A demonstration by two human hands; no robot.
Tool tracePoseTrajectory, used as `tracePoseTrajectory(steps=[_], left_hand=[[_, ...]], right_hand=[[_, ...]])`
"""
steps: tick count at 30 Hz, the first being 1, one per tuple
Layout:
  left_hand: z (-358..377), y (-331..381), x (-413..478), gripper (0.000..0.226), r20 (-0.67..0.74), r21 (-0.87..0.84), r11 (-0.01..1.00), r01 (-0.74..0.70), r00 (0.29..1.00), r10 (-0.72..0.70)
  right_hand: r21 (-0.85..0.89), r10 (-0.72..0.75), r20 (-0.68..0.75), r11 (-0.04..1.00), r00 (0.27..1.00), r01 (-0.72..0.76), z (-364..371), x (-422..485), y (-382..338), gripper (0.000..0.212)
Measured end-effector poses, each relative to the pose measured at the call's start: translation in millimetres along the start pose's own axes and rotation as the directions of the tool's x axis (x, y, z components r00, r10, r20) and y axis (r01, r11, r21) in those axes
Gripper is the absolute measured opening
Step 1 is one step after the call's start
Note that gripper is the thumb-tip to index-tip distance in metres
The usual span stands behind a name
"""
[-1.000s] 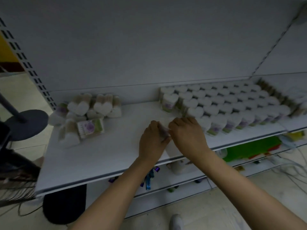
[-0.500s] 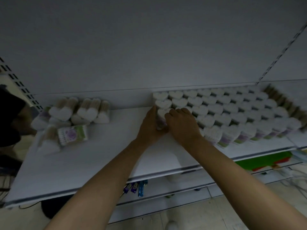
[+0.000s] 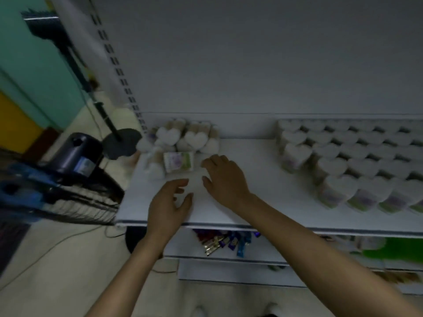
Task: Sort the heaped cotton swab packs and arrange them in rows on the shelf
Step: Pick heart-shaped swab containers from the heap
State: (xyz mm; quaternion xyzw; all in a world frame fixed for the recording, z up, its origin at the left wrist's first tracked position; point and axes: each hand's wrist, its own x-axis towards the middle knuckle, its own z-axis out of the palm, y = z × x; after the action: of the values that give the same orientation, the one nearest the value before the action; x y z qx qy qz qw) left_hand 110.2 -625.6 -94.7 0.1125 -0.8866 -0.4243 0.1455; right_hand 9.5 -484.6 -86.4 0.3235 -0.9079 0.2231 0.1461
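A heap of heart-shaped cotton swab packs (image 3: 180, 139) lies at the left end of the white shelf (image 3: 251, 170). One pack (image 3: 179, 161) lies on its side, its green and purple label up. Neat rows of upright heart-lidded packs (image 3: 352, 161) fill the shelf's right part. My right hand (image 3: 225, 179) hovers over the shelf just right of the heap, fingers spread and holding nothing. My left hand (image 3: 168, 208) is over the shelf's front edge below the heap, fingers apart and empty.
A lower shelf (image 3: 224, 255) holds small coloured packets (image 3: 223, 242) and green goods (image 3: 398, 250) to the right. Left of the shelving stands a fan with a dark motor (image 3: 76, 154) and wire grille (image 3: 75, 202). A round stand base (image 3: 121, 143) sits on the floor.
Both hands left the arranged rows, where they had set a pack down, and moved left to the heap, now empty and spread. The view swung left too.
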Motion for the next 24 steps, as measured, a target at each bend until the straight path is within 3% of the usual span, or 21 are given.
tracePoseTrajectory(steps=[6, 8, 10, 13, 15, 18, 20, 22, 24], left_hand=[[-52, -27, -19, 0.031, -0.013, 0.003, 0.999, -0.038, 0.999, 0.038], [-57, -29, -21, 0.033, 0.013, -0.008, 0.998, -0.059, 0.998, 0.059], [-58, -32, -21, 0.034, 0.047, -0.01, 0.998, -0.068, 0.997, 0.069], [-51, -36, -18, 0.042, 0.097, -0.036, 0.997, -0.062, 0.993, 0.065], [-41, -34, -14, 0.057, 0.14, -0.092, 0.995, -0.047, 0.988, 0.06], [-23, -20, -10, 0.077, 0.248, -0.161, 0.985, -0.068, 0.963, 0.107], [-11, -6, -8, 0.061, 0.266, -0.204, 0.97, -0.129, 0.947, 0.182], [-3, 4, -8, 0.042, 0.273, -0.225, 0.967, -0.12, 0.945, 0.18], [3, 7, -5, 0.036, 0.335, -0.278, 0.954, -0.109, 0.92, 0.202]], right_hand=[[-0.062, -0.029, 0.171, 0.997, 0.985, 0.041, 28, 56, -44, 0.05], [-0.115, -0.025, 0.163, 0.992, 0.986, 0.044, 31, 58, -43, 0.062], [-0.182, 0.019, 0.229, 0.983, 0.973, 0.024, 28, 55, -44, 0.075], [-0.204, 0.166, 0.411, 0.975, 0.897, -0.087, 14, 39, -45, 0.085], [-0.084, 0.248, 0.32, 0.969, 0.914, -0.233, -1, 19, -49, 0.083], [0.259, 0.398, 0.113, 0.873, 0.91, -0.414, -23, -18, -65, 0.065], [0.415, 0.434, 0.038, 0.813, 0.9, -0.409, -32, -37, -70, 0.059], [0.422, 0.42, 0.028, 0.818, 0.907, -0.391, -39, -53, -69, 0.052], [0.255, 0.349, -0.022, 0.908, 0.937, -0.332, -47, -66, -58, 0.043]])
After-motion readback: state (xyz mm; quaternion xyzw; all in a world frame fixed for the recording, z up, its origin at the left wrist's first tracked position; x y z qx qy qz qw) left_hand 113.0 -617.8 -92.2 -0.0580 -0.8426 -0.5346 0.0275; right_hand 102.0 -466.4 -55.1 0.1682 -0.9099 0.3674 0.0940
